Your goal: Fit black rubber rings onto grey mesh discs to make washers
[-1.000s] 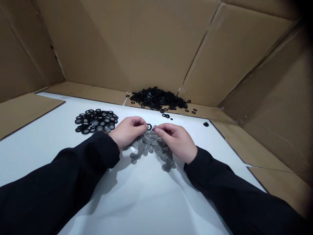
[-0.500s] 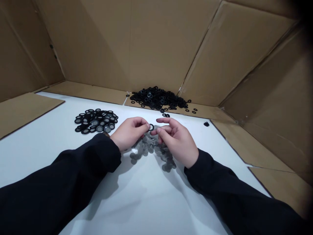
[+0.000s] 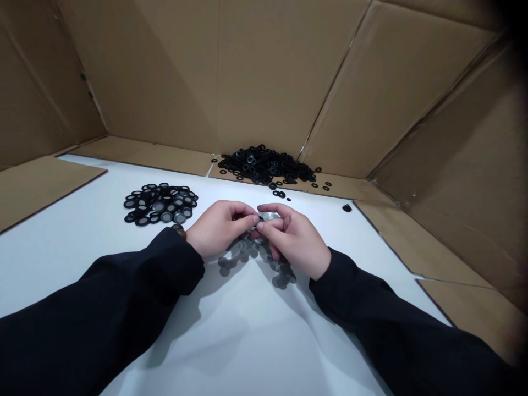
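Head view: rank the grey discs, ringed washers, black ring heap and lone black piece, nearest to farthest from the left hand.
From the left hand:
1. grey discs: just below it
2. ringed washers: to its left
3. black ring heap: ahead, on the cardboard
4. lone black piece: far right

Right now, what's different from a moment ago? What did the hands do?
The right hand moved left toward the left hand. Their fingers now meet, hiding the black ring that showed between them. The grey discs, black pile and meshed rings stayed put.
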A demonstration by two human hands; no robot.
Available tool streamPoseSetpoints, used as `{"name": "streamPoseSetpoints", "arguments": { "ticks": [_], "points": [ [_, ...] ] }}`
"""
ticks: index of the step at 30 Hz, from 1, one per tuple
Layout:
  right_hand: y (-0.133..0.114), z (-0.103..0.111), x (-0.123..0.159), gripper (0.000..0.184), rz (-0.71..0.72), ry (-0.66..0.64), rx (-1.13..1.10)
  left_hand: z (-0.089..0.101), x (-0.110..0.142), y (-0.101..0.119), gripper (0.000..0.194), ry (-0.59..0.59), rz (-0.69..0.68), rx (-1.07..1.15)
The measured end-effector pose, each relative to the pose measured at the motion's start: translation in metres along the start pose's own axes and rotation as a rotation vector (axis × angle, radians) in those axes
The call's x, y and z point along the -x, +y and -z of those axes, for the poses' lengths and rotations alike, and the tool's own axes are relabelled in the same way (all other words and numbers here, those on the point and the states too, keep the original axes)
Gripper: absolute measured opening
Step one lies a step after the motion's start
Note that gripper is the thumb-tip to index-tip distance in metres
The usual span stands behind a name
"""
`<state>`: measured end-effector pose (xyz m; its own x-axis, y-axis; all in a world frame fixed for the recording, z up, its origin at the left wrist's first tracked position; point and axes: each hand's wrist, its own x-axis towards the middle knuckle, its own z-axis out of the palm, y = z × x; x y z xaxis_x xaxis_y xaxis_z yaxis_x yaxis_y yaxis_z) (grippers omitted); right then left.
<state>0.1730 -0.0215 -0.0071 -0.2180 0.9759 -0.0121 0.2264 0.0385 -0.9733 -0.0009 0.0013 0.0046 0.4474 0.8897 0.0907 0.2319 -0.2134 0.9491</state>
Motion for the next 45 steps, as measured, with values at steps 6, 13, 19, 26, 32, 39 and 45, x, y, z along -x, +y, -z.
{"name": "streamPoseSetpoints", "arguments": {
  "ticks": [6, 13, 19, 26, 32, 39, 45],
  "points": [
    [-0.0020, 0.0025, -0.0011, 0.027, -0.021, 0.002, -0.063, -0.0009, 0.0008, -0.0014, 0.016, -0.073, 0.009, 0.101],
    [-0.0004, 0.0028, -0.0022, 0.037, -0.077, -0.025, -0.228, -0.0017, 0.0006, -0.0026, 0.013, -0.133, -0.024, 0.156],
    [-0.0013, 0.0013, -0.0011, 0.038, -0.116, -0.125, -0.379, -0.0039, 0.0017, -0.0034, 0.012, -0.077, 0.009, 0.178],
    [-0.0029, 0.0010, -0.0006, 0.027, 0.028, -0.024, -0.192, -0.0038, 0.0008, -0.0005, 0.012, -0.014, 0.061, 0.164],
    [-0.0016, -0.0013, -0.0011, 0.019, 0.127, 0.079, -0.052, -0.0033, -0.0001, 0.0016, 0.011, 0.022, 0.082, 0.124],
    [-0.0010, -0.0043, -0.0003, 0.017, 0.081, 0.068, -0.083, -0.0037, -0.0008, 0.0018, 0.011, 0.025, 0.067, 0.125],
    [0.0006, -0.0047, -0.0004, 0.019, 0.109, 0.071, -0.068, -0.0036, -0.0008, 0.0005, 0.010, 0.015, 0.052, 0.112]
  ]
}}
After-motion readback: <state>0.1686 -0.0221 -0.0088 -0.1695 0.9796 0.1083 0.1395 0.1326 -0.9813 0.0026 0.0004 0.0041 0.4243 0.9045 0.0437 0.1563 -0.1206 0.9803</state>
